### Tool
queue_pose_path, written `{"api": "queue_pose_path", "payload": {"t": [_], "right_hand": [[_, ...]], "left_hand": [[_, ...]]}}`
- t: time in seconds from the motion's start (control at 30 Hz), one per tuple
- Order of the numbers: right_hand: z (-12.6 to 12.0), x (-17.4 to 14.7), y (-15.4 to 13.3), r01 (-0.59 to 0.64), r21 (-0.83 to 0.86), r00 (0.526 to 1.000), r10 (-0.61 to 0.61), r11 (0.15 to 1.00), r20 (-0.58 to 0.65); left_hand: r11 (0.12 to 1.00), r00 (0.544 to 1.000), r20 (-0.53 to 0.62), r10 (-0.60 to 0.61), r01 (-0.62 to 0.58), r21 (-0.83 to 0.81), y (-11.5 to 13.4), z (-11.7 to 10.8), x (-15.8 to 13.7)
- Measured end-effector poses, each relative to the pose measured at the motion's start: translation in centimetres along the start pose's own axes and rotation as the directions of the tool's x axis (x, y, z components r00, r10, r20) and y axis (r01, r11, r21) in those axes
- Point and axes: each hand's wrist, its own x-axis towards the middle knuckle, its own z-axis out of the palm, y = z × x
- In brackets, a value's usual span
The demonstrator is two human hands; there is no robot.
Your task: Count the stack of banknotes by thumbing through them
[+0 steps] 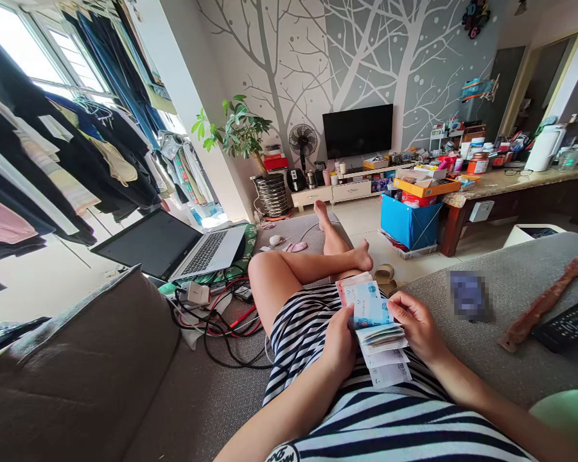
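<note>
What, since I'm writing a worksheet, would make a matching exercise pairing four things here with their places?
1. Blue and red paper banknotes
2. Open silver laptop
3. Black flat television
4. Tall white jug

A. On the speckled tan tabletop
B. In the left hand and right hand
C. In front of the tree mural
D. Next to tangled cables

Pairs: 1-B, 2-D, 3-C, 4-A

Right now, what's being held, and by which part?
A bundle of banknotes: the left hand grips its left edge, and the right hand holds its right edge.
</note>
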Motion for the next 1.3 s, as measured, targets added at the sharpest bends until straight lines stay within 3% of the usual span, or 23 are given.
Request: {"api": "queue_pose_path", "payload": {"t": [0.1,0.93,1.3], "right_hand": [[0.0,0.0,0.2,-0.014,0.016,1.0,0.014,1.0,-0.007],[-0.1,-0.3,0.1,0.041,0.033,0.999,-0.042,0.999,0.018],[-0.1,0.6,1.0,-0.099,-0.025,0.991,0.096,0.995,-0.093]], "left_hand": [[1.0,0.999,0.049,0.002,-0.002,0.005,0.2,0.1,-0.1],[1.0,0.998,0.06,0.018,-0.02,0.022,0.8,0.8,-0.8],[0.999,0.997,0.08,0.01,-0.013,0.037,1.1,0.9,-1.0]]}}
